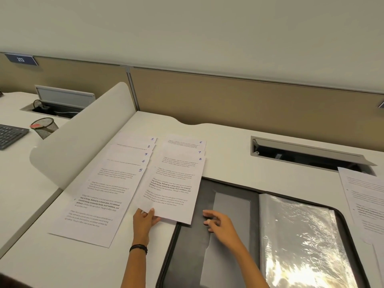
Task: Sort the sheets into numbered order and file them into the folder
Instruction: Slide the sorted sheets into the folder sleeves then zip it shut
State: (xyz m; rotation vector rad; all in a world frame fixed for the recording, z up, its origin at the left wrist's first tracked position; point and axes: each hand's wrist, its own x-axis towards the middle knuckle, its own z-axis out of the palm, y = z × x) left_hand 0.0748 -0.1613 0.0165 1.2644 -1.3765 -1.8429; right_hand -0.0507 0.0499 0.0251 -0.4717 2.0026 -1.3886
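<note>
Nearest the person, the open black folder (187,256) lay on the desk (83,262), its clear plastic sleeves (301,246) on its right half. The right hand (220,224) was over the folder's bare left flap, fingers loosely bent and holding nothing. Just left of the folder, the left hand (145,220) pinched the near left corner of the sheet marked 8 (174,183), thumb on top. Whether it gripped only that sheet or also those beneath could not be told.

That sheet's long axis ran away from the person, roughly parallel to the sleeves, and its near right corner overlapped the folder's left edge. From the gripping hand the sleeves lay to the right, past the other hand. The right hand was therefore the nearer one to open a sleeve, and the left the nearer one to feed paper across.

Beyond it, sheets 7 and 6 (187,142) showed in a stepped fan. Further left of the folder, the row numbered 1 to 5 (99,196) was fanned the same way. Right of the folder lay a loose pile (361,202). Sorting looked largely done; filing had probably not begun.
</note>
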